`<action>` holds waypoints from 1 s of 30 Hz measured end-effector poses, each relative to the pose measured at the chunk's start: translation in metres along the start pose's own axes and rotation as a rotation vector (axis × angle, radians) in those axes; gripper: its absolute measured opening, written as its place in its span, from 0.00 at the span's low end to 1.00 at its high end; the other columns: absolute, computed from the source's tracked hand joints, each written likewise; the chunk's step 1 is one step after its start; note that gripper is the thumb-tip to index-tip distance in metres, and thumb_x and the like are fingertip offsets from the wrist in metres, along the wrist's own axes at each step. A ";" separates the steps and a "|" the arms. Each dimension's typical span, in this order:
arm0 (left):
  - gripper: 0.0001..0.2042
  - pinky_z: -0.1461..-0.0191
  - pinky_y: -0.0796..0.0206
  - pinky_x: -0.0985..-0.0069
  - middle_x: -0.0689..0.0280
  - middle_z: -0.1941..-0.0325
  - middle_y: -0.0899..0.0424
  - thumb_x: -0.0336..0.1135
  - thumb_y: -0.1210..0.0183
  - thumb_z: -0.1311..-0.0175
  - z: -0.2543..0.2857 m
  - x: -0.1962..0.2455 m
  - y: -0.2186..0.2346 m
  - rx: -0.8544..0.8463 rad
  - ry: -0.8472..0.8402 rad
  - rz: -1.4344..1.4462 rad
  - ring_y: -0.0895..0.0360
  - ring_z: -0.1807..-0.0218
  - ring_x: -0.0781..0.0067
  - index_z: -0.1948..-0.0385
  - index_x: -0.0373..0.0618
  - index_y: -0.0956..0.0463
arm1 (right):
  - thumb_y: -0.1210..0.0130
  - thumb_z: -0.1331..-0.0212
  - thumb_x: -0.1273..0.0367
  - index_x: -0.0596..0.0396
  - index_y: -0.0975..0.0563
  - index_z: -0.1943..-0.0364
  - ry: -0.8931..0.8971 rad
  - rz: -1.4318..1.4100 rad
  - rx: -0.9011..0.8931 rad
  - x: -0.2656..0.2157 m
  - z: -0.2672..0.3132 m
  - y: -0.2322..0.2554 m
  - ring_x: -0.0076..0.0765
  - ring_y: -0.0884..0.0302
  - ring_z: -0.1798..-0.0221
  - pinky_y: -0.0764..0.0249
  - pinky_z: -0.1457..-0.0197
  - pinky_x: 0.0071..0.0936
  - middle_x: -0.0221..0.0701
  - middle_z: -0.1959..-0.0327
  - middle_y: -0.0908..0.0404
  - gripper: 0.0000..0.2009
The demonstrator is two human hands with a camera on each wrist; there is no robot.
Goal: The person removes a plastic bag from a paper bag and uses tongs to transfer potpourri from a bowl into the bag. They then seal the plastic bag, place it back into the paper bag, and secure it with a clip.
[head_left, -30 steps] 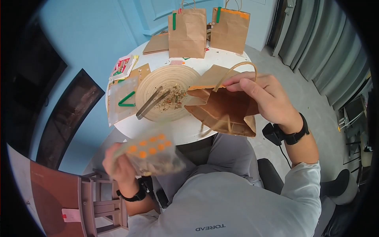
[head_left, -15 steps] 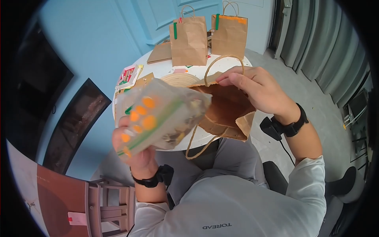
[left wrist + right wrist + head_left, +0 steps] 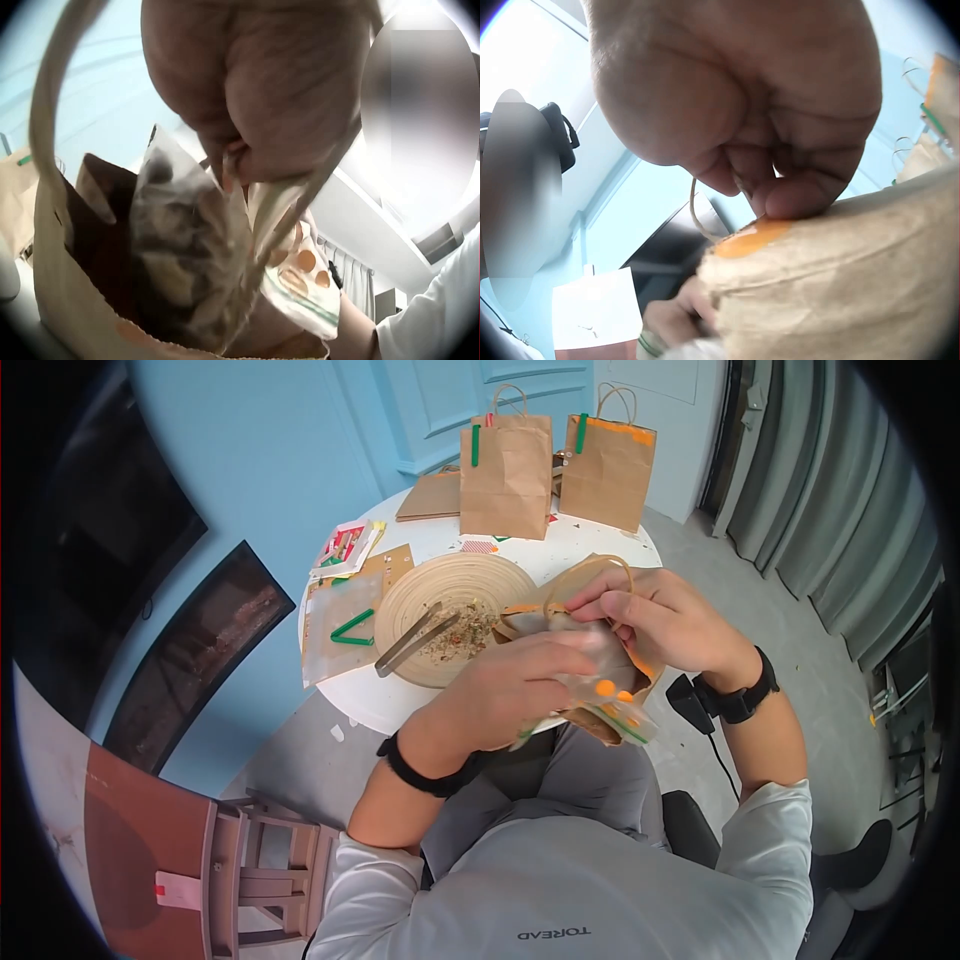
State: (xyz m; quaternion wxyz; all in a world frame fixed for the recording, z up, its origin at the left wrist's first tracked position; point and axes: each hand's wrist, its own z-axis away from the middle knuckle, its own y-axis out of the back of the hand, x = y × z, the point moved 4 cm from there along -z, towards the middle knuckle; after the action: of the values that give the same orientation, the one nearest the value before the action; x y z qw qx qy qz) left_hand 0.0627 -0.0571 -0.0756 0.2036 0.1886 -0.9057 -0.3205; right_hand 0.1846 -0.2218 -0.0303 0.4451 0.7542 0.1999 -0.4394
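My left hand grips a zip bag, see-through with orange dots and a green seal strip, with dried bits showing inside. The zip bag's filled part is in the mouth of a brown paper bag, while its dotted seal end sticks out over the near rim in the head view. My right hand pinches the paper bag's far rim beside an orange patch, thumb against fingers. One twisted paper handle arches up by the left hand. The bag's bottom is hidden.
A round woven tray bears dried crumbs and metal tongs on the white table. To its left are a green clip and clear pouches. Behind stand two paper bags with green clips; flat folded bags lie beside them.
My left hand has brought the zip bag from the lower left across to the right, into the paper bag's mouth. The right hand keeps holding the paper bag's rim.
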 end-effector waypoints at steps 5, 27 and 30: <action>0.06 0.31 0.26 0.65 0.56 0.42 0.14 0.24 0.32 0.43 0.019 -0.038 -0.045 -0.232 0.190 0.096 0.21 0.31 0.48 0.64 0.39 0.14 | 0.55 0.27 0.69 0.73 0.14 0.51 0.026 -0.140 -0.017 0.001 -0.001 0.012 0.26 0.24 0.61 0.26 0.57 0.26 0.41 0.45 0.13 0.20; 0.15 0.22 0.35 0.58 0.57 0.27 0.27 0.30 0.42 0.33 0.026 -0.090 -0.107 -0.146 0.323 -0.379 0.35 0.21 0.53 0.48 0.45 0.13 | 0.56 0.28 0.68 0.79 0.16 0.52 0.051 -0.475 -0.058 0.045 -0.003 0.030 0.24 0.27 0.64 0.30 0.58 0.21 0.54 0.44 0.14 0.23; 0.23 0.26 0.31 0.58 0.54 0.24 0.30 0.31 0.40 0.34 0.042 -0.093 -0.103 -0.390 0.439 -0.344 0.33 0.22 0.50 0.36 0.43 0.23 | 0.56 0.28 0.68 0.78 0.15 0.53 0.063 -0.485 -0.061 0.049 -0.004 0.031 0.25 0.26 0.62 0.30 0.57 0.20 0.56 0.45 0.14 0.23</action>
State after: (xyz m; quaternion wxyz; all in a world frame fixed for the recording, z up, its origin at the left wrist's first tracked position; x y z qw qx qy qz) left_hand 0.1424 -0.0667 -0.1965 0.3690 0.3605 -0.7170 -0.4688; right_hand 0.2343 -0.2394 -0.0550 0.3429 0.6838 0.4018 -0.5035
